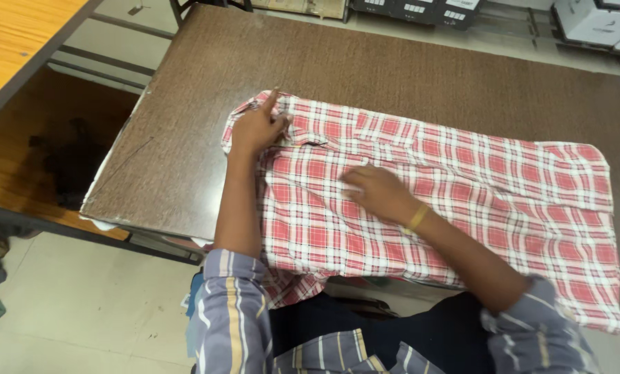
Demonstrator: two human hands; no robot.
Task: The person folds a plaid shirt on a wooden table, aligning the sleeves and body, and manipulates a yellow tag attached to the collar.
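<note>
Head view — left hand (257, 128) pinches the plaid shirt (462, 187) collar, right hand (374, 192) pressed flat — grip open.

- Light is even and soft, indoor, falling from above; the scene is moderately bright.
- Shadows are faint, thin under the arms.
- The right hand (379, 194) is slightly motion-blurred.
- The brown table (393, 76) looks grainy.
- Straight lines bend slightly at the edges.
</note>
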